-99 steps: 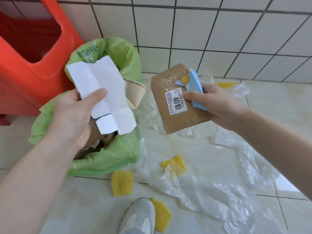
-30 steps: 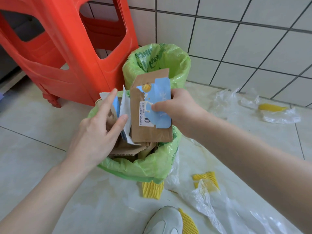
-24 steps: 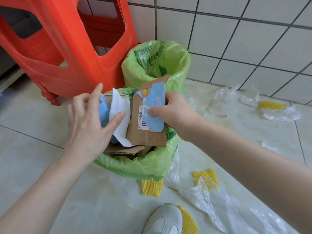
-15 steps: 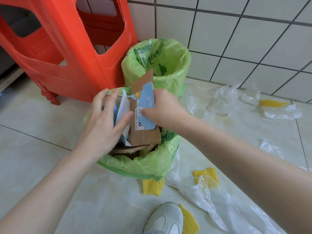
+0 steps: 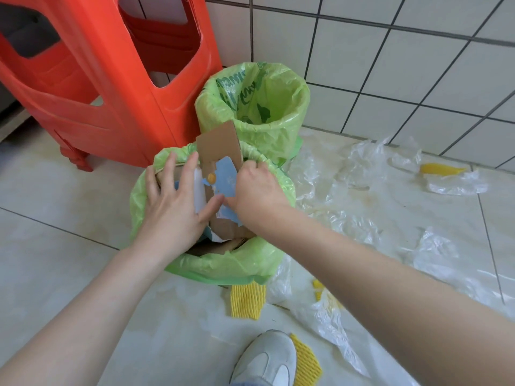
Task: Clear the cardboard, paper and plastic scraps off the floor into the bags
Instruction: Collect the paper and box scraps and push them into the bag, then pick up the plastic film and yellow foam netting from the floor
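Two green bags stand by the wall: the near green bag [image 5: 223,264] is stuffed with cardboard, the far green bag [image 5: 281,107] looks almost empty. My right hand [image 5: 255,195] grips a brown cardboard piece [image 5: 220,144] with a torn blue paper scrap [image 5: 224,181], pushed down inside the near bag. My left hand [image 5: 172,201] lies with straight fingers flat against the white paper [image 5: 199,195] and cardboard in that bag, pressing them aside.
A red plastic stool [image 5: 106,79] stands left of the bags. Clear plastic sheets [image 5: 390,218] cover the floor to the right, with yellow foam net scraps [image 5: 246,300] among them. My shoe [image 5: 264,358] is at the bottom. A tiled wall runs behind.
My right hand has pushed the brown cardboard and blue scrap lower into the near bag. My left hand, which earlier let the white paper into the bag, now presses flatter on the contents.
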Available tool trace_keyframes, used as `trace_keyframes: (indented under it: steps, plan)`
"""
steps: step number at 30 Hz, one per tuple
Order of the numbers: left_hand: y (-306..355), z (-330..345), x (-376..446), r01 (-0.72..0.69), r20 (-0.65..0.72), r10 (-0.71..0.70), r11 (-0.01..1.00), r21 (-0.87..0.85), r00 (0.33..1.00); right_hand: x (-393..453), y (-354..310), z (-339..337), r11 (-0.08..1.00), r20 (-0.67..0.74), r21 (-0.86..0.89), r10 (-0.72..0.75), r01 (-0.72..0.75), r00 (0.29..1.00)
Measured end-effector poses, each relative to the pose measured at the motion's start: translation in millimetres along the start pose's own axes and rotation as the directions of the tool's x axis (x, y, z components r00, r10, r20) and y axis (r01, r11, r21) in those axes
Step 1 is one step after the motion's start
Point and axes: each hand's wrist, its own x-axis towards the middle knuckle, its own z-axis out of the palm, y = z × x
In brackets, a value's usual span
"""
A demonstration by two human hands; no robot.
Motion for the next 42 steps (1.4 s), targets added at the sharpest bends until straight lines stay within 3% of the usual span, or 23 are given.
trace_keyframes:
  steps: [10,16,23,28,32,36,39,42]
  plan:
    - [29.4,-29.7,-3.6,-0.066,-0.191,0.036,0.986,-0.152,0.981,-22.6,39.2,-37.9,0.949,-0.072,0.312,-0.019,0.04,0.997]
    - [70.7,-40.0,-14.8,-0.217,-0.342,0.147,0.961,-0.174,0.928,-38.8,79.4,-48.9,0.929,-0.145,0.369,0.026,0.03,0.989]
    - [129.5,-18.7,-26.8,-0.382,-0.263,0.321,0.896,-0.227,0.91,-60.3,164.2,-49.6,0.923,-0.106,0.355,0.199,-0.15,0.974]
    - [163.2,15.6,-47.7,-0.52,-0.205,0.483,0.826,-0.217,0.851,-87.2,217.0,-23.3,0.928,0.008,0.299,0.229,-0.221,0.973]
    - [169.4,60.4,-74.7,-0.605,-0.048,0.614,0.756,-0.251,0.788,-117.8,245.6,8.5,0.955,0.162,0.207,0.181,-0.213,0.97]
    - [156.5,109.9,-102.2,-0.572,0.24,0.642,0.763,-0.302,0.729,-150.8,264.7,36.6,0.98,0.268,0.121,0.12,-0.157,0.956]
    - [149.5,133.0,-117.6,-0.598,0.472,0.643,0.756,-0.266,0.603,-174.2,276.9,53.0,0.993,0.307,0.032,0.094,-0.109,0.947]
    - [146.0,142.6,-127.8,-0.719,0.72,0.551,0.687,-0.106,0.421,-195.4,288.5,66.9,0.993,0.273,-0.118,0.051,-0.019,0.961]
